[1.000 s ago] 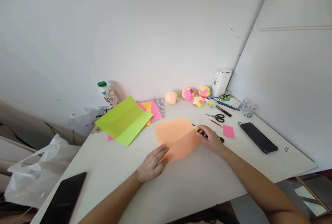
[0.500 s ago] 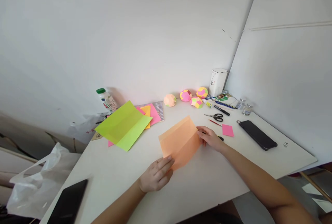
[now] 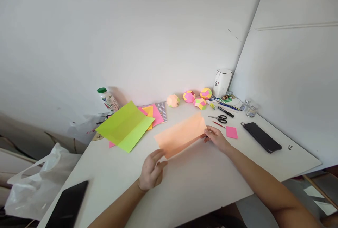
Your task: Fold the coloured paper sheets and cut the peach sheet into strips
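Note:
A sheet of light orange paper (image 3: 182,134) is raised just over the white table, its lower part folded or bent under along the near edge. My right hand (image 3: 215,138) pinches its right end between thumb and fingers. At the lower left corner, my left hand (image 3: 151,170) has thumb and fingers apart, with fingertips at the paper's edge and slightly blurred. Left of the sheet lies a creased lime green paper (image 3: 126,125), partly over pink sheets (image 3: 157,115) and a yellow-orange sheet (image 3: 149,111).
Several faceted paper balls (image 3: 189,96) sit along the wall. To the right are scissors (image 3: 221,118), a red pencil (image 3: 219,124), a pink square (image 3: 231,132), a black phone case (image 3: 261,137) and small glass jars (image 3: 252,111). A bottle (image 3: 108,100) and black tablet (image 3: 69,203) are left.
The orange paper's near part has swung under, so the sheet looks narrower. My left hand has shifted left and its thumb has come off the paper. My right hand keeps its grip.

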Demonstrator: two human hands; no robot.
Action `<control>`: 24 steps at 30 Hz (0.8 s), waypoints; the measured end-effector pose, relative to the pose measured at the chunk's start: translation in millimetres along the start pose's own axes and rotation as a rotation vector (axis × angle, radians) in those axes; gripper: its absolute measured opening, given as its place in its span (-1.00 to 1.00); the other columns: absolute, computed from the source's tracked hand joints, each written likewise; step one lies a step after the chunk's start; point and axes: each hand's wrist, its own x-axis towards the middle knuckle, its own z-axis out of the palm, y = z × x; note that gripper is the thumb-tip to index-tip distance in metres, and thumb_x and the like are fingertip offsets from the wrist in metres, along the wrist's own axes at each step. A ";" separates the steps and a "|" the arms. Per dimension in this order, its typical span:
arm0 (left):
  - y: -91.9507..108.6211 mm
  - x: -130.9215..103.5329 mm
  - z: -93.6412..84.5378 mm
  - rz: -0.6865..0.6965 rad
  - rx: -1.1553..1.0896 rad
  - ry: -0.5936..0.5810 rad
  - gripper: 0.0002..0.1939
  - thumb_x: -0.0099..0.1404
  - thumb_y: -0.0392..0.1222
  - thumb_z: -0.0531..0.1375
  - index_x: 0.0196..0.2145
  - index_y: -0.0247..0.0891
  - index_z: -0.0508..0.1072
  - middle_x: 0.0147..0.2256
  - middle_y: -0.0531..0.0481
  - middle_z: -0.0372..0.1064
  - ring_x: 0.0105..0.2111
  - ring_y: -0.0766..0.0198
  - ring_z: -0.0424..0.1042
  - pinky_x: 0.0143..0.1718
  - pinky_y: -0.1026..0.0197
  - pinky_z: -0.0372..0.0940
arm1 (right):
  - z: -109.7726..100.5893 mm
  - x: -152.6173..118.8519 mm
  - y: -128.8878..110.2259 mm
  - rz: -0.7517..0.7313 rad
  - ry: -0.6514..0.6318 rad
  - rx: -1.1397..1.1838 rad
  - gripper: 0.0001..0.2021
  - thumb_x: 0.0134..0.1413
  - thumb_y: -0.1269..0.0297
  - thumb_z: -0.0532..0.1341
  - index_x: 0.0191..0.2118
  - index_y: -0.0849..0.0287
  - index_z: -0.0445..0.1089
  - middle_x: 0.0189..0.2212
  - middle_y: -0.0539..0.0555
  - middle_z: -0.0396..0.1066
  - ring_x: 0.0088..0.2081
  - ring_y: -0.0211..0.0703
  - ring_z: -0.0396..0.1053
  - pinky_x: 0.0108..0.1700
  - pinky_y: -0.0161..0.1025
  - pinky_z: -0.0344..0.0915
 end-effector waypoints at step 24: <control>-16.2 10.1 -15.2 -1.122 0.067 -0.150 -0.90 0.09 -0.23 0.09 -0.37 -0.18 0.33 -0.73 0.20 0.00 -0.69 0.24 0.19 -0.59 0.22 0.14 | 7.3 -3.5 9.2 -0.083 -0.217 -0.308 -0.77 -0.11 0.27 0.14 -0.56 0.13 0.01 -0.13 0.07 0.34 -0.45 -0.31 0.25 -0.45 -0.29 0.20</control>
